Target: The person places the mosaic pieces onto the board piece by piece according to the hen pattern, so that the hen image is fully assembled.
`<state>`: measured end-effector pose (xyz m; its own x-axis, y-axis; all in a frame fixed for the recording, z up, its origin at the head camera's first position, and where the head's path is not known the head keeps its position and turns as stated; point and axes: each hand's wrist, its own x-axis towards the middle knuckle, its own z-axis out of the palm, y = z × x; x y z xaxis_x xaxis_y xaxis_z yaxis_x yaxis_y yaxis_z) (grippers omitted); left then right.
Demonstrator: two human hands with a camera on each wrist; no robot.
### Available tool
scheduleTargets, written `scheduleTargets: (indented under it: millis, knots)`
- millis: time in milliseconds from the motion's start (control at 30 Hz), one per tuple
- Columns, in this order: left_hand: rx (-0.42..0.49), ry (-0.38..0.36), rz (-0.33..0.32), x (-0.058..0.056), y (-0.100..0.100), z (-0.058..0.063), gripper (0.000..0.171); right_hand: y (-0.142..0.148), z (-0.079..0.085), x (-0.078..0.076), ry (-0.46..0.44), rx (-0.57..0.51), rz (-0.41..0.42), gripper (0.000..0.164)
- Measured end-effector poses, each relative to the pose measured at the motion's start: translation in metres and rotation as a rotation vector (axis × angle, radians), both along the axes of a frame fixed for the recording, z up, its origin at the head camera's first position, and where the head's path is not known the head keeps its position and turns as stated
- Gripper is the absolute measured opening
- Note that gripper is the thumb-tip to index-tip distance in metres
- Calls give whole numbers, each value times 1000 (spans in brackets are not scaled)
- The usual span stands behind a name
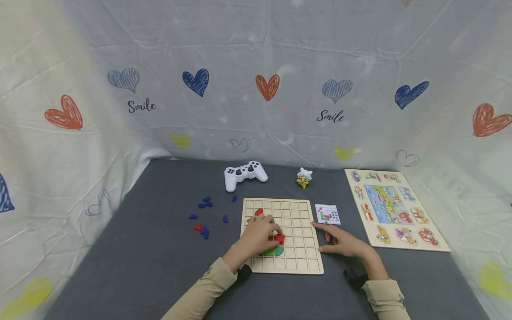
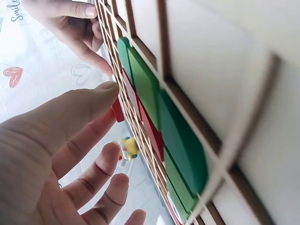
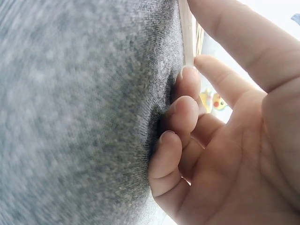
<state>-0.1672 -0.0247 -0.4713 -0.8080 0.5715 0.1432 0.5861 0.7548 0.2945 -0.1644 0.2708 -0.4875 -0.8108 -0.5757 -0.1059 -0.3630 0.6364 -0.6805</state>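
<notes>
Right hand (image 1: pixel 345 242), loosely spread, touches the board's (image 1: pixel 264 269) edge beside bare squares (image 1: pixel 299 242); left hand (image 1: pixel 258 234) pinches a flat red piece (image 2: pixel 117 110).

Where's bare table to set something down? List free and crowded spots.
Free: at front left, the table between left sleeve and backdrop; the front strip between left sleeve and right sleeve; the back gap between controller and figurine. Crowded: right of the gridded board, with right hand, card and picture puzzle; left of it, among blue pieces.
</notes>
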Motion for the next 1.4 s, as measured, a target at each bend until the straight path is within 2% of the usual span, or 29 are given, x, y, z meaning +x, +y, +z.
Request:
scheduleTargets:
  millis: [600,1000,1400]
  knots:
    - [-22,-33,-3,-5,26,-5,16,1,-1,0,-3,1,-2,73]
    - [-21,-43,9,-6,27,-5,21,0,0,0,-7,-2,-1,72]
    - [-39,-8,21,-5,26,-3,9,1,-1,-1,-7,-18,4,73]
